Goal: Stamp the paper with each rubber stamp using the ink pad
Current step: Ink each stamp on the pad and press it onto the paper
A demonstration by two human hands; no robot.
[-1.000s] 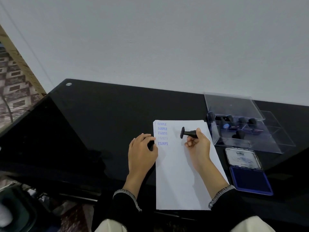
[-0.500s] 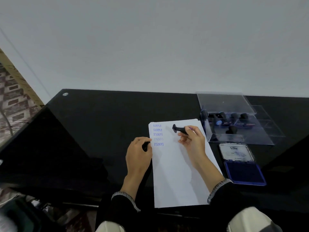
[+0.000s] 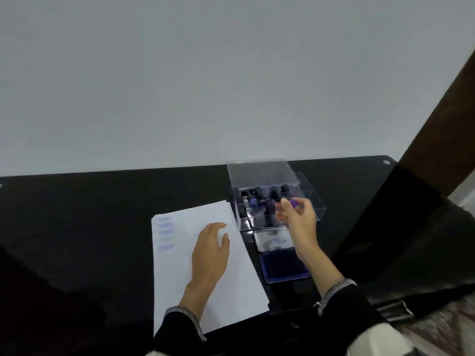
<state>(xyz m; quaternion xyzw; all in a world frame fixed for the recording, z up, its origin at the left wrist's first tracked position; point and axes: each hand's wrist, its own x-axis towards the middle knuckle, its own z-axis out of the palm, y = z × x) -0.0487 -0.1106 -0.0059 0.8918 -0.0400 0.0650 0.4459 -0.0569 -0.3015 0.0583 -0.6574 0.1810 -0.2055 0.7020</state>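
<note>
Head view: white paper [image 3: 205,265] lies on black bench [image 3: 77,227], w/ a column of blue stamp marks [image 3: 166,232] at its far-left corner. Left hand [image 3: 209,255] rests flat on the paper, fingers straight & relaxed, holding nothing. Right hand [image 3: 298,218] is raised just near the clear plastic case [image 3: 267,191], fingers pinching a rubber stamp [image 3: 293,201] w/ purple end showing; frame is blurred there. More black stamps [image 3: 259,199] sit inside the case. Open ink pad [image 3: 281,258] lies just near of the case, right of the paper, lid up, blue pad nearest. Grey wall [image 3: 231,73] beyond.
</note>
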